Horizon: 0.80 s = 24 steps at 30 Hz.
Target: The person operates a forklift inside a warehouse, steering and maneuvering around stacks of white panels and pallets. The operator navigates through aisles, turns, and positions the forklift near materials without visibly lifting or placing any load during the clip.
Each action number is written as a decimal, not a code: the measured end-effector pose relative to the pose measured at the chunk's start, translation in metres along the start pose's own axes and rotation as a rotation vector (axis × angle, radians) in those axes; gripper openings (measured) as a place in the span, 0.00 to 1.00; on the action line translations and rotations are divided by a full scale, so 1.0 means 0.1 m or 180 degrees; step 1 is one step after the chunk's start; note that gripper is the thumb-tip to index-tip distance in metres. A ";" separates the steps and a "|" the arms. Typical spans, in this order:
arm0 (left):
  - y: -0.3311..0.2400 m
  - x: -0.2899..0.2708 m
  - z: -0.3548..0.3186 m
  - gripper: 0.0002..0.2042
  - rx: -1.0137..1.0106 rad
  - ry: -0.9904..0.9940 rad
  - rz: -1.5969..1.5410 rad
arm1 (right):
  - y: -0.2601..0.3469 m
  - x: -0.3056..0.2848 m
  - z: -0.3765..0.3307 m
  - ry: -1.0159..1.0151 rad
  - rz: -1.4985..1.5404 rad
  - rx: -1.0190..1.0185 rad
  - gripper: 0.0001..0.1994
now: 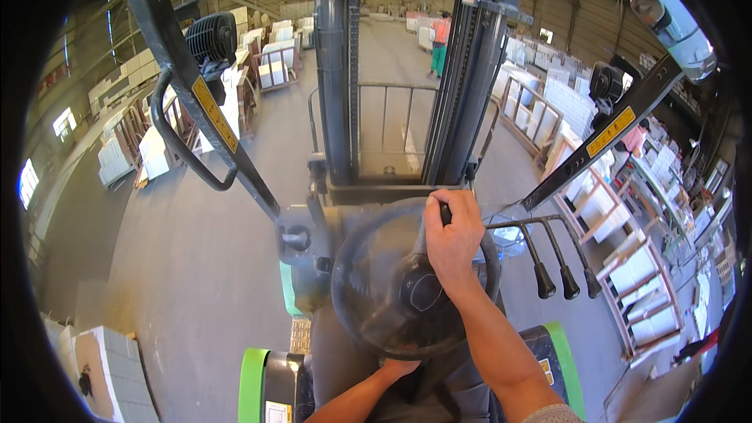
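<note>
The black steering wheel (338,290) of a forklift stands in front of me, its spokes blurred. My right hand (456,236) is wrapped around the dark spinner knob (446,212) at the wheel's upper right, thumb up along it. Low down, my left hand (401,368) reaches to the bottom of the wheel; its fingers are hidden behind the rim, so its grip does not show. Three black-knobbed control levers (570,282) hang to the right of the wheel, apart from my right hand.
Ahead rises the dark lift mast (337,78) with a metal load guard (392,121) beyond it. Racks of pale slabs (638,278) line the right side, and more slabs (157,149) stand left. A person in green trousers (439,55) stands ahead; another person (633,139) is at right.
</note>
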State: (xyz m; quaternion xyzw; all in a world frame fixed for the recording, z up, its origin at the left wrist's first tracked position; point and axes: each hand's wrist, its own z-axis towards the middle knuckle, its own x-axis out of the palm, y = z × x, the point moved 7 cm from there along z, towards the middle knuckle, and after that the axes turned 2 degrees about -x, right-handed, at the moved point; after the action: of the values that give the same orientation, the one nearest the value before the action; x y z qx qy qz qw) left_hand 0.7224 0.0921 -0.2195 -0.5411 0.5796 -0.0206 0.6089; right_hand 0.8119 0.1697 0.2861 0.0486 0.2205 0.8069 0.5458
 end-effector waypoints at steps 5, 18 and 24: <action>0.27 -0.10 0.66 0.24 -0.0098 -0.0162 -0.0038 | -0.38 0.42 0.13 0.0100 0.0117 0.0068 0.03; 0.67 -1.82 0.99 0.18 0.0748 -0.0711 -0.0205 | -0.52 1.87 0.53 -0.0073 0.0093 -0.0183 0.07; 0.64 -2.47 1.52 0.20 0.0430 -0.0617 0.0050 | -0.96 2.39 0.78 -0.0079 0.0042 -0.0186 0.07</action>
State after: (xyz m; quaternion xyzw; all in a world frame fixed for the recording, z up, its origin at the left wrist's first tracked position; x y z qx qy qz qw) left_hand 0.7134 0.3761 -0.1336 -0.4937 0.5195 -0.0024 0.6974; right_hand 0.8242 0.4384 0.2780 0.0442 0.1896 0.8160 0.5443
